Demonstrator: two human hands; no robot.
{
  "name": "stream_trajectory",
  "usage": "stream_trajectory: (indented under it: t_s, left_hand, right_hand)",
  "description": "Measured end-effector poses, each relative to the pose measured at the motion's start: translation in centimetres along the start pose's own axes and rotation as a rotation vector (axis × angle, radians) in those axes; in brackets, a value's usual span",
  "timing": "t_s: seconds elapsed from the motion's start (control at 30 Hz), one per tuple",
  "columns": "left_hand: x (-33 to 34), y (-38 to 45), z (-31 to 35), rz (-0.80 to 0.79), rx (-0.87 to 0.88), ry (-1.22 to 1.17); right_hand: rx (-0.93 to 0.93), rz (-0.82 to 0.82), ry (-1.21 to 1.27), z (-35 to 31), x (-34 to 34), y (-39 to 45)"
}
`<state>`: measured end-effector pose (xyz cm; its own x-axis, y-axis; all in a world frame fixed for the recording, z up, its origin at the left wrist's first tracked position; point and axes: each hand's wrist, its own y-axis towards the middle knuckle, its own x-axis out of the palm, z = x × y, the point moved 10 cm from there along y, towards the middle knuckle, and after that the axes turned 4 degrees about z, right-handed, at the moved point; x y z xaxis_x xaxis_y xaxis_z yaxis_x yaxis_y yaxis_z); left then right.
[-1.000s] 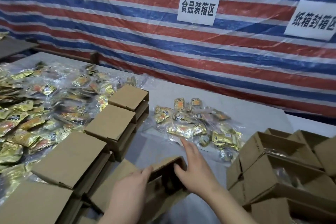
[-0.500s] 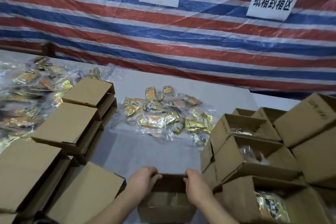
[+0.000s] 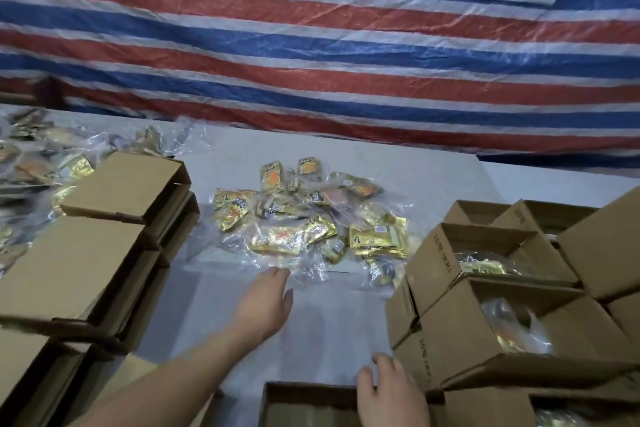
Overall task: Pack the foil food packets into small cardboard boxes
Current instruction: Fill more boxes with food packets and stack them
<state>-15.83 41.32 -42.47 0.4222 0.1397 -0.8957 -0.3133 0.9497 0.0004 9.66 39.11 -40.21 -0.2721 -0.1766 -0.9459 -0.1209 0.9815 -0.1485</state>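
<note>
**What could slip or spill next**

The biggest things near the left hand [image 3: 265, 305] are the closed box stacks [image 3: 86, 253], which sit just off to its left side. If the arm swings wide, I think it could bump them and push the top ones off.

On the other side, to the right of the right hand [image 3: 388, 392], stand the filled boxes [image 3: 485, 315] with their tops open. They are stacked and lean a bit. A knock from that hand could tip one and spill what is inside.

Right under the right hand is the empty box [image 3: 308, 402]. The hand rests on its right rim, fingers bent over the edge. I cannot tell if it truly grips it. If it lets go, the box may slide when packets drop in.

Just past the left hand's fingertips lies the pile of foil packets [image 3: 308, 222], wrapped in clear plastic bags [image 3: 304, 267]. The left hand is loose and flat, holding nothing, its fingers touching or almost touching the plastic. The plastic looks slippery. A grab at only the bag could pull the whole pile along, or let small packets fall out onto the table [image 3: 221, 288].
</note>
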Motion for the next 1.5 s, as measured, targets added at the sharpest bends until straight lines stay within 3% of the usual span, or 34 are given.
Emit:
stream_trajectory:
  t_s: [0.2,0.33,0.43,0.6,0.8,0.9,1.03,1.13,1.2,1.33,1.43,1.5]
  left_hand:
    - [2.9,12.5,-2.6,-0.163,0.062,0.353]
    - [5.9,15.4,-4.5,-0.238,0.109,0.477]
    - [7.1,16.4,-6.0,-0.228,0.107,0.578]
    - [7.0,16.3,-5.6,-0.145,0.142,0.617]
    - [-0.8,13.1,-2.0,0.027,0.058,0.161]
    - [-5.4,9.4,1.4,-0.011,0.009,-0.181]
    - [-10.8,2.8,8.4,-0.074,0.115,-0.453]
    - [-13.4,-1.6,13.2,-0.116,0.16,-0.69]
    - [-14.5,-3.6,14.8,-0.062,0.149,-0.801]
    - [-14.7,-5.3,15.7,0.086,0.128,-0.508]
    - [-12.8,-6.1,16.1,-0.056,0.123,-0.456]
    - [-10.5,-7.4,15.1,-0.271,0.061,-0.758]
  right_hand:
    - [0.022,0.122,0.096,-0.5,0.0,2.3]
    - [-0.028,0.478,0.27,-0.3,-2.5,1.9]
    - [-0.006,0.485,0.311,-0.2,-2.3,2.5]
    - [0.129,0.214,0.347,0.9,0.6,2.9]
    - [0.078,0.106,0.411,-2.4,-1.2,3.3]
    - [0.0,-0.075,0.732,-5.7,-1.9,4.5]
    - [-0.162,-0.33,1.158,-11.3,-5.9,4.3]
    - [-0.246,-0.463,1.363,-13.1,-8.8,3.1]
    - [-0.284,-0.552,1.441,-13.5,-10.1,1.8]
    - [-0.355,-0.619,1.416,-12.8,-10.7,-0.7]
    - [-0.359,-0.595,1.317,-11.3,-10.3,-1.9]
    - [-0.275,-0.611,1.225,-9.4,-8.8,-2.1]
